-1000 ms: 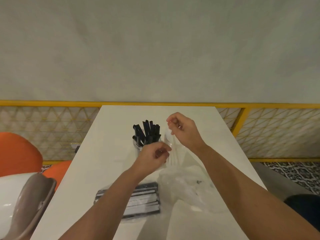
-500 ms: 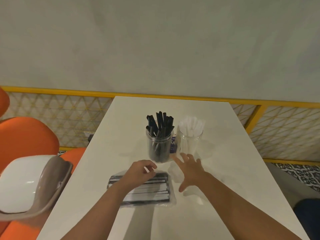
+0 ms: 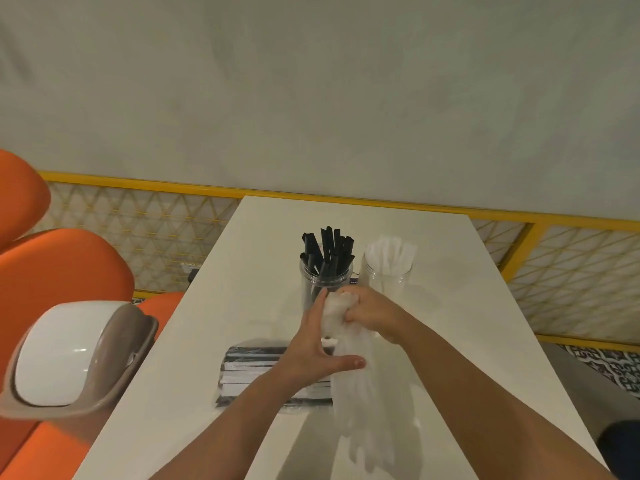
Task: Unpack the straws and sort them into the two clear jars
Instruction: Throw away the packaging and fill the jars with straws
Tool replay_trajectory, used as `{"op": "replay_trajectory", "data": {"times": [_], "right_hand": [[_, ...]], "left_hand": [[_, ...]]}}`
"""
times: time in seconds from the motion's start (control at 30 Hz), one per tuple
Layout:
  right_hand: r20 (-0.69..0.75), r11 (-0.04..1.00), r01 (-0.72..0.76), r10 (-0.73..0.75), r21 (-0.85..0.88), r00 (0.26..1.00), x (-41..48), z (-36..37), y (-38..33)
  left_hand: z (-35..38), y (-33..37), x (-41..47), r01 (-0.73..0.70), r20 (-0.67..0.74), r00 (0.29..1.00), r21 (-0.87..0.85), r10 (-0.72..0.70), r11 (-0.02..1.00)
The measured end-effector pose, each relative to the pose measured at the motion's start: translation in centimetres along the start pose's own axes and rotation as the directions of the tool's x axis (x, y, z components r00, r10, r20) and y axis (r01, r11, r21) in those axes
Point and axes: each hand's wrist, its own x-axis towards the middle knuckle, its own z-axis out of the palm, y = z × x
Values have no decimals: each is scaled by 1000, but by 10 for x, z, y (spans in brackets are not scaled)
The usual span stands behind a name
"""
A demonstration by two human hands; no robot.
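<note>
Two clear jars stand at the middle of the white table [image 3: 460,306]. The left jar [image 3: 325,277] holds black straws and the right jar [image 3: 386,275] holds white straws. In front of them my right hand [image 3: 372,313] is closed on the top of a crumpled clear plastic bag [image 3: 367,393] that hangs down over the table. My left hand [image 3: 313,341] presses flat against the bag's left side, fingers extended. A clear pack of black straws [image 3: 252,372] lies on the table under my left wrist.
A white and taupe swing-lid bin [image 3: 74,355] stands at the table's left edge. Orange chairs [image 3: 59,271] sit behind and below it. A yellow-framed lattice railing [image 3: 561,282] runs behind and to the right of the table.
Both hands rose off the table. My right hand took up the empty plastic bag and bunched it, and my left hand left the straw pack and came against the bag.
</note>
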Motion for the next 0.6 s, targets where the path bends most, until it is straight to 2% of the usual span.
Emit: {"op": "replay_trajectory", "data": {"times": [0.07, 0.13, 0.23, 0.27, 0.33, 0.4, 0.43, 0.5, 0.6], "right_hand": [[-12, 970, 33, -31, 242, 999, -5, -1, -18], [-22, 904, 13, -4, 427, 1000, -5, 3, -33], [45, 720, -125, 128, 683, 991, -4, 12, -59], [42, 687, -117, 126, 717, 991, -4, 18, -66], [-83, 780, 38, 18, 625, 996, 2, 36, -71], [-187, 890, 236, -174, 390, 967, 2, 56, -77], [-160, 898, 317, -280, 304, 947, 2, 67, -81], [6, 873, 449, -458, 191, 889, 5, 90, -92], [270, 832, 554, -530, -17, 804, 17, 133, -115]], "left_hand": [[-1, 10, -5, -80, -15, 997, -8, 79, 997], [-7, 24, -14, -116, -9, 993, 65, 116, 991], [-24, 36, -26, -128, -84, 984, 261, 155, 957], [-34, 35, -28, -136, -140, 972, 316, 188, 939], [-58, 35, -33, -150, -274, 929, 337, 249, 929], [-84, 35, -41, -144, -410, 879, 260, 244, 955], [-97, 35, -46, -128, -477, 850, 225, 224, 966], [-120, 35, -57, -86, -574, 802, 159, 163, 983], [-156, 30, -75, -126, -712, 697, -4, 86, 992]]}}
